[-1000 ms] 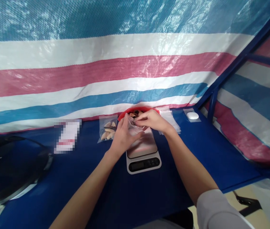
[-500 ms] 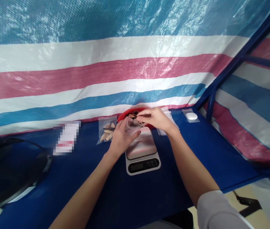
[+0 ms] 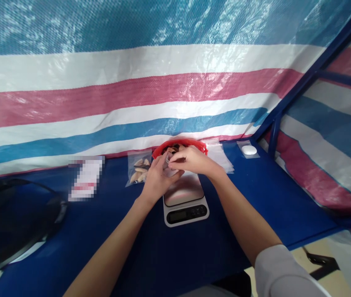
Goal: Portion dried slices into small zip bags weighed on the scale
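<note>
My left hand (image 3: 156,180) is closed on a small clear plastic bag (image 3: 168,170), its fingers and thumb around the bag's sides above a white kitchen scale (image 3: 185,194). At the bag's mouth, my right hand (image 3: 191,159) has its thumb and fingertips pinched together. Whatever lies between those fingertips is hidden. Just behind both hands is an open red plastic bag (image 3: 200,145) with dark brown, dried-looking pieces (image 3: 173,148) in it. The scale's display looks dark, with no readable figures.
Left of the hands lies a clear bag with pale slices (image 3: 138,172). Clear flat bags (image 3: 221,156) rest at the right, then a white oval object (image 3: 249,150) on a small bag. A blurred paper (image 3: 85,179) and a black object (image 3: 17,222) occupy the left. Striped sheeting (image 3: 175,86) hangs behind.
My right hand has moved left and slightly down, from over the red bag to the mouth of the clear bag. My left hand stays nearly in place.
</note>
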